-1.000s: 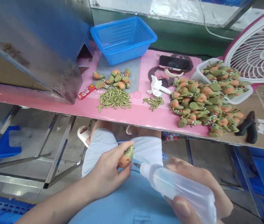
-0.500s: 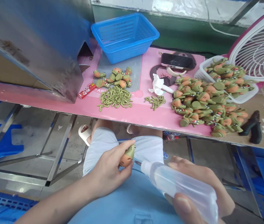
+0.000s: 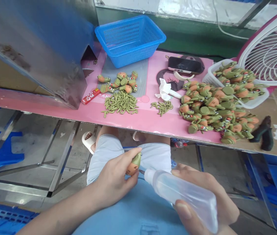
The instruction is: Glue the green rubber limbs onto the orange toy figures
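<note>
Over my lap, my left hand (image 3: 115, 174) is closed on a small green and orange figurine (image 3: 133, 167), pinched between thumb and fingers. My right hand (image 3: 204, 192) grips a translucent squeeze bottle (image 3: 184, 194) lying slantwise, its thin dark nozzle pointing left at the figurine. The nozzle tip is right at the figurine's orange part; whether it touches, I cannot tell. Ahead on the pink-covered table (image 3: 143, 122) lie a pile of small green curved pieces (image 3: 121, 103) and a smaller pile of them (image 3: 162, 107). Several similar figurines (image 3: 121, 81) lie behind the larger pile.
A large heap of figurines (image 3: 209, 107) covers the table's right side, beside a white basket (image 3: 255, 102) holding more. Behind stand a blue basket (image 3: 138, 55), a phone (image 3: 186, 64) and a fan (image 3: 272, 52). A metal box (image 3: 62, 58) blocks the left.
My right hand has brought the squeeze bottle slightly left, so its nozzle is now at the figurine instead of just short of it. My left hand stays nearly still.
</note>
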Demonstrator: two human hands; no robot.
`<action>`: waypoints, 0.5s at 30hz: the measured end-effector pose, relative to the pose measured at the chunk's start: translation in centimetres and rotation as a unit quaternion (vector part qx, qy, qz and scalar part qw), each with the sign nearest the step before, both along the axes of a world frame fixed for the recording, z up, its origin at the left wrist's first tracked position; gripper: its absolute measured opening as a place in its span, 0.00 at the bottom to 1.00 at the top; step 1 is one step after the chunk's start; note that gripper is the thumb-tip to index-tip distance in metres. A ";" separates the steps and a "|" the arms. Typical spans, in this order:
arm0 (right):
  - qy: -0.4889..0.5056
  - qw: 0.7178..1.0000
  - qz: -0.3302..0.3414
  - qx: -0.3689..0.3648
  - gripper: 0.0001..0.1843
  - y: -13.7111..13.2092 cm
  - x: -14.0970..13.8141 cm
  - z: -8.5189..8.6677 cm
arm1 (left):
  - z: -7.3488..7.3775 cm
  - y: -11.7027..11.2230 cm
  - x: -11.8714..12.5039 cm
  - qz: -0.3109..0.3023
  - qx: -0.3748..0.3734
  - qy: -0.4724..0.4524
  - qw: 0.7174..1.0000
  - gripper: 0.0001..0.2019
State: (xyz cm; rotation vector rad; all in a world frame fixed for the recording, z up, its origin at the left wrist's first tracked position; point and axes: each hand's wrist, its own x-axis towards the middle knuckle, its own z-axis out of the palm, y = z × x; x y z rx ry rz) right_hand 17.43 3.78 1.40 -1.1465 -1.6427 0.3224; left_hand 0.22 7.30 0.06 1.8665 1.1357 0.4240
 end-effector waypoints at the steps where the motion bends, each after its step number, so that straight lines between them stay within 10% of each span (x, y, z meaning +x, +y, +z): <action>1: -0.005 1.000 0.008 0.008 0.09 0.2 0.0 0.4 | 0.0 0.0 0.0 -0.001 0.015 0.007 1.000 0.23; 9: 0.046 0.998 0.022 -0.049 0.10 1.3 0.2 1.1 | -0.2 0.5 -0.2 0.012 0.073 0.036 0.997 0.21; 15: 0.236 0.949 -0.024 -0.208 0.15 3.1 2.4 -3.2 | -1.3 2.2 -1.7 0.153 0.039 0.015 0.987 0.18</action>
